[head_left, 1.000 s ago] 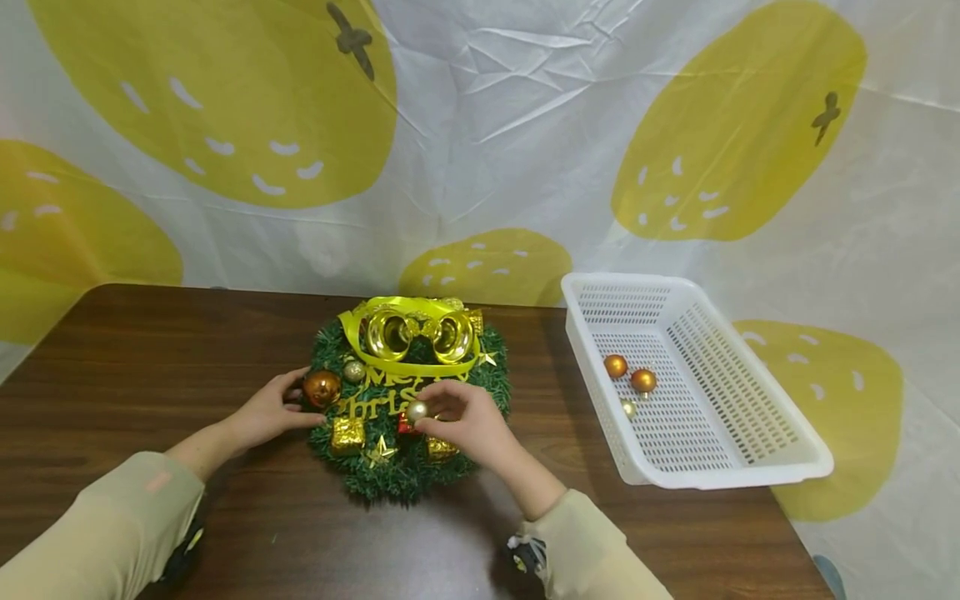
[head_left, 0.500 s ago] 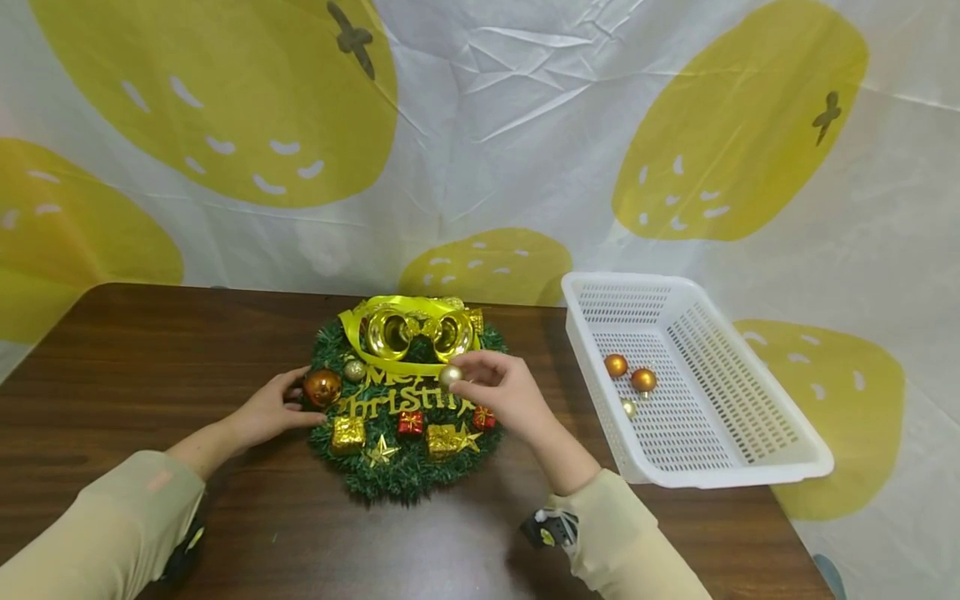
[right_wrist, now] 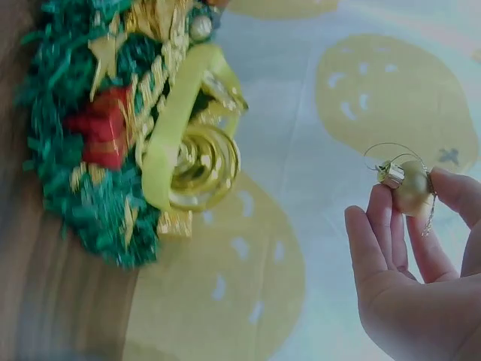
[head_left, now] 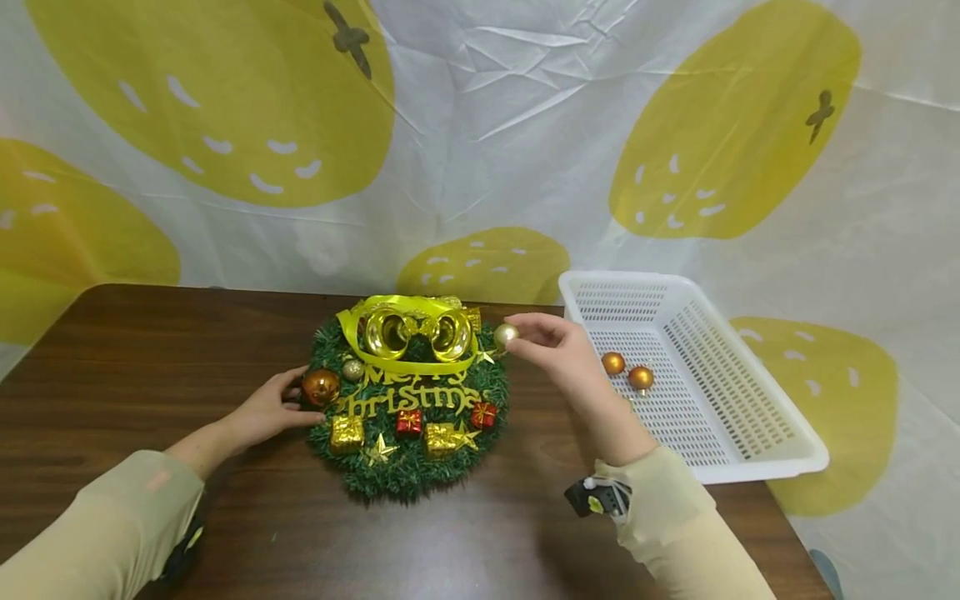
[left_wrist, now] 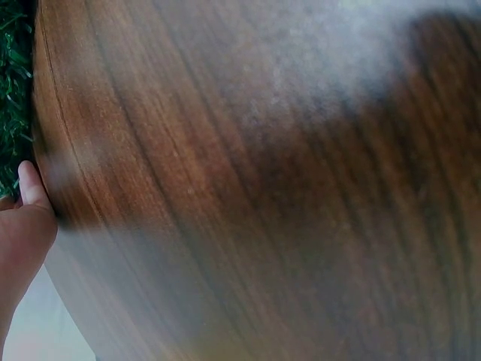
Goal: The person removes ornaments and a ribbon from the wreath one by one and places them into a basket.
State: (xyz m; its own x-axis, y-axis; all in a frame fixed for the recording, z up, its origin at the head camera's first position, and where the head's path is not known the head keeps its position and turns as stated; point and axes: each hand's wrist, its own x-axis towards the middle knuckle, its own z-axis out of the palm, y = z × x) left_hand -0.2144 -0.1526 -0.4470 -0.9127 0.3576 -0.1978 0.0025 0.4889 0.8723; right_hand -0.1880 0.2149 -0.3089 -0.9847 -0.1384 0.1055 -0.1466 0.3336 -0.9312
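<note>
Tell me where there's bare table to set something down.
Bare table lies left of the wreath, beyond the left hand, and on the wreath's near side, between the two sleeves. The strip between wreath and basket is narrower, with the right hand over it. The wreath itself is crowded with bells, gift boxes and stars.

L hand in loose C-shape, R hand farther fwd w/ thumb-finger pinch
</note>
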